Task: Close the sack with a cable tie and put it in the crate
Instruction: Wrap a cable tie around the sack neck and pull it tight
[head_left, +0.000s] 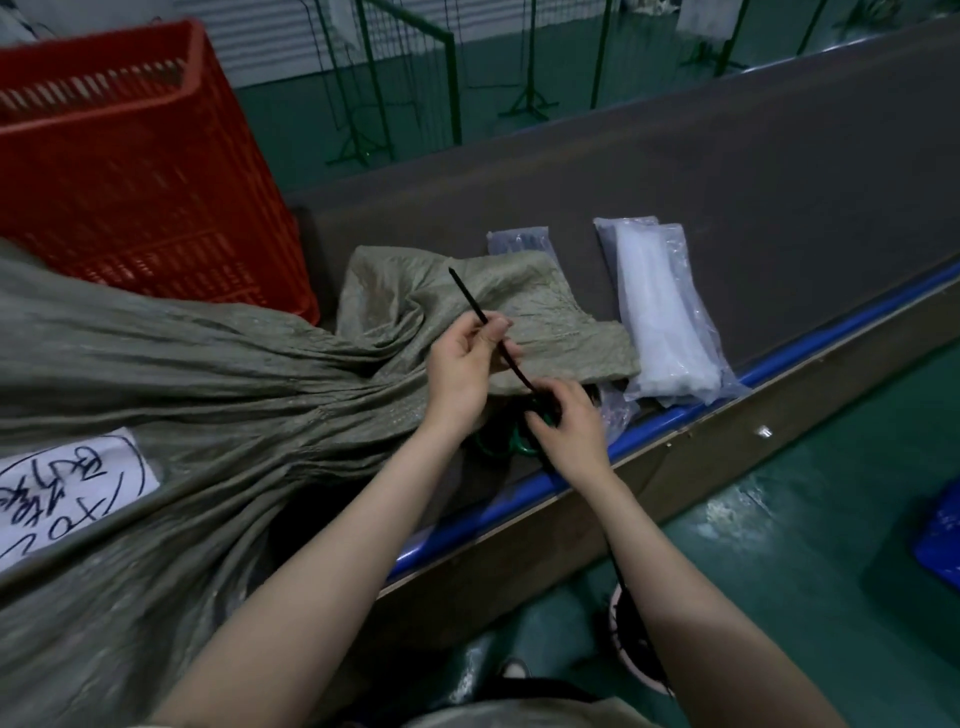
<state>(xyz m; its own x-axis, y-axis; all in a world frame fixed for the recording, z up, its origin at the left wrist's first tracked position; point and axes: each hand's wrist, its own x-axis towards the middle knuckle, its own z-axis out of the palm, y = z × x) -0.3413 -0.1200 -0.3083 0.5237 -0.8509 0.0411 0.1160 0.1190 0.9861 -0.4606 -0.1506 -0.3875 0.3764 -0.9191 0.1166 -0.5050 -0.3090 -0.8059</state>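
Observation:
A large grey-green woven sack (171, 374) lies on its side across the left, its neck gathered and its loose mouth spread on the table. A white paper label with handwriting (67, 483) is stuck on it. A black cable tie (475, 304) runs diagonally above the sack's mouth. My left hand (465, 366) pinches the tie near its middle. My right hand (566, 423) grips the tie's lower end just below the sack's mouth. The red plastic crate (124, 161) stands behind the sack at the upper left.
Clear bags of white cable ties (665, 317) lie on the dark table (675, 171) to the right of the sack. A blue rail (779, 364) edges the table front. Green scissor handles (511, 447) show under my hands. A blue bin (940, 535) sits on the green floor at right.

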